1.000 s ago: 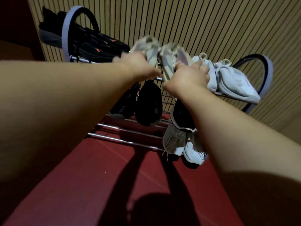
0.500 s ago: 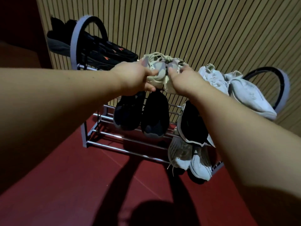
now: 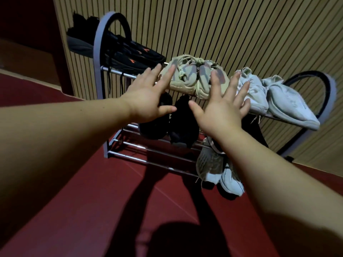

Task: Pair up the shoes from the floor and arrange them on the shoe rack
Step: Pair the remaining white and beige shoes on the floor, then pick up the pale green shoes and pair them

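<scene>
On the shoe rack top shelf: beige shoes, paired; left hand, right hand, fingers spread, holding nothing.

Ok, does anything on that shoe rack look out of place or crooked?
The pale sneakers on the bottom tier stick out past the front rail, toes tipped downwards, and laces of the black shoes dangle below the top rail.

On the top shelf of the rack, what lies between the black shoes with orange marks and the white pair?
The beige pair lies there, side by side, between the black shoes and the white pair; the head view shows it.
</scene>
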